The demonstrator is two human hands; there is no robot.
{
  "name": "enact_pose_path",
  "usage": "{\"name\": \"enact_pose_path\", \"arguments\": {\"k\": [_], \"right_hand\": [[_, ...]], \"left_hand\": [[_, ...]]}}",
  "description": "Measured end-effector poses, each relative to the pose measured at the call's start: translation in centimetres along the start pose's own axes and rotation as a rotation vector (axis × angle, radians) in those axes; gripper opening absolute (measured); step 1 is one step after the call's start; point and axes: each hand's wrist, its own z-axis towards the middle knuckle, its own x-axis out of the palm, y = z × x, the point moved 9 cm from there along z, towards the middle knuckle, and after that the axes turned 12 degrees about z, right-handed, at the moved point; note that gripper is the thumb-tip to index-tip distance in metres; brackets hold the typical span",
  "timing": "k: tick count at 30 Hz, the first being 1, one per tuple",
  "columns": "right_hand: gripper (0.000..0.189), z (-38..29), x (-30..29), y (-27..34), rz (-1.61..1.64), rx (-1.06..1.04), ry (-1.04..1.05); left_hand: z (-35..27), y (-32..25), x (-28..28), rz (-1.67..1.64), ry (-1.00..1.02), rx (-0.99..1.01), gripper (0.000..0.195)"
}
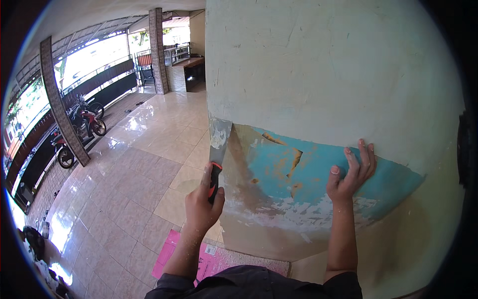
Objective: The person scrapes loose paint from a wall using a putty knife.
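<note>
My left hand [204, 205] is closed round the black and red handle of a putty knife [220, 144]. The knife points upward, its wide metal blade smeared with pale material and lying at the left edge of the painted wall [328, 67]. My right hand [351, 172] rests with spread fingers on a turquoise patch [321, 153] of the wall, holding nothing. Cracks and orange-brown stains mark the patch. White scraped streaks [298, 213] run along its lower side, and a brownish bare area lies to its left.
Pink cardboard [168, 250] sprinkled with pale flakes lies on the floor at the wall's foot. Glossy tiles [142, 187] stretch to the left. Farther off stand a tiled pillar [61, 101], a red motorcycle [91, 121], a fence and a counter [186, 63].
</note>
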Motion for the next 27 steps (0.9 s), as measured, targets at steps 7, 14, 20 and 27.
{"name": "enact_pose_path", "arguments": {"k": [7, 14, 20, 27], "right_hand": [[0.037, -0.1, -0.1, -0.1, 0.015, 0.03, -0.04], [0.039, -0.2, 0.0, 0.1, 0.014, 0.012, -0.005], [0.04, -0.3, -0.3, -0.3, 0.01, 0.016, -0.002], [0.035, -0.5, -0.2, -0.4, 0.026, 0.052, -0.045]], "left_hand": [[-0.2, -1.1, 1.0, -0.015, 0.058, -0.037, 0.073], [-0.8, -2.6, 1.2, 0.004, 0.044, -0.004, 0.074], [-0.9, -3.5, 1.8, 0.007, 0.054, 0.024, 0.074], [-1.3, -4.0, 2.6, -0.023, 0.084, 0.01, 0.074]]}}
